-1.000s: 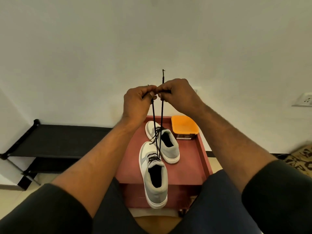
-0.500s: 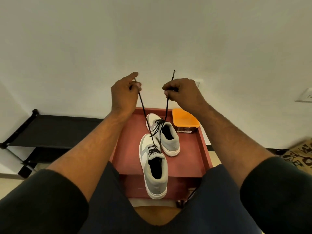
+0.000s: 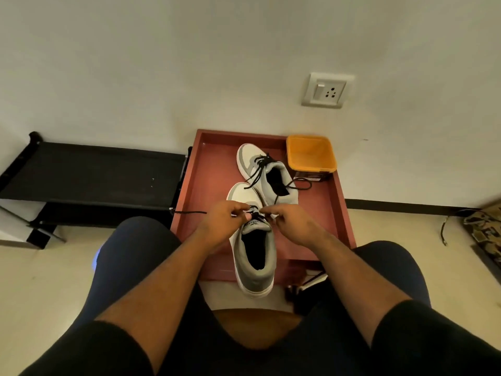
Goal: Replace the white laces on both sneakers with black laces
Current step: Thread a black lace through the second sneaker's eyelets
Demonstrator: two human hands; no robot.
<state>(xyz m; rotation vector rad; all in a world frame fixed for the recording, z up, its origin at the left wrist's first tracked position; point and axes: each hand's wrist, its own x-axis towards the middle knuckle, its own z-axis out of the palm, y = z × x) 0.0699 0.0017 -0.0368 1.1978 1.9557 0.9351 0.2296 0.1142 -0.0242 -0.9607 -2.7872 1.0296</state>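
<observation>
Pinching black lace (image 3: 189, 212): both hands (image 3: 259, 221).

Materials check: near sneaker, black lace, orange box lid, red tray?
Near sneaker: looks like smooth leather or synthetic, white toe, matte grey panels, white rubbery sole.
Black lace: thin woven cord, limp, matte.
Orange lid: probably moulded plastic, uniform colour, raised rim.
Red tray: painted wood or laminate, hard to tell; flat satin surface, square edges.
</observation>
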